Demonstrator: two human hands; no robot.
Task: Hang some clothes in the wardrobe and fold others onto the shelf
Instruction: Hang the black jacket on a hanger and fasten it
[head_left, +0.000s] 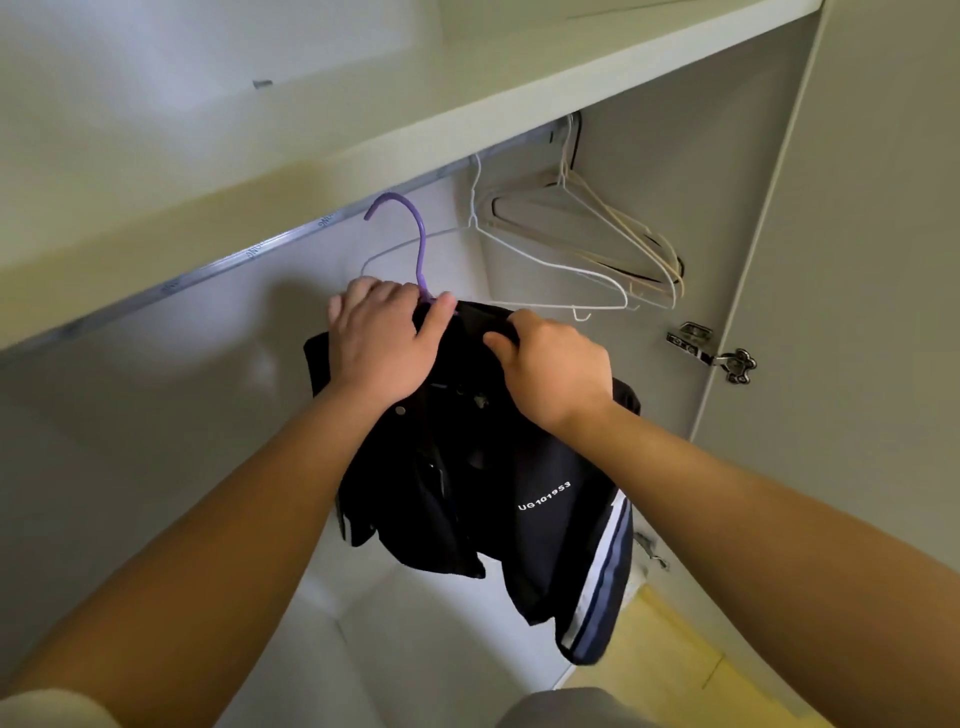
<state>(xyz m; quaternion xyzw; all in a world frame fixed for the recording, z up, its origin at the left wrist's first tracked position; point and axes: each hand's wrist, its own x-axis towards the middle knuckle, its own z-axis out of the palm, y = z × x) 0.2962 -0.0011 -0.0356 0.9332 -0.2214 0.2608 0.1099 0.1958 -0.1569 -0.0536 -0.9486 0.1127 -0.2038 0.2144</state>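
Observation:
A black jacket (483, 483) with white lettering and striped sleeve trim hangs on a purple hanger (418, 234) inside the wardrobe. The hanger's hook is just below the metal rail (249, 254) and I cannot tell whether it touches it. My left hand (384, 348) grips the jacket's collar and the hanger's neck. My right hand (550, 369) pinches the collar fabric on the right side of the hanger.
Several empty white and cream hangers (582, 244) hang on the rail toward the right. A shelf board (363, 104) runs above the rail. The open door (857, 260) with its hinge (711, 351) stands at the right. The wardrobe floor lies below.

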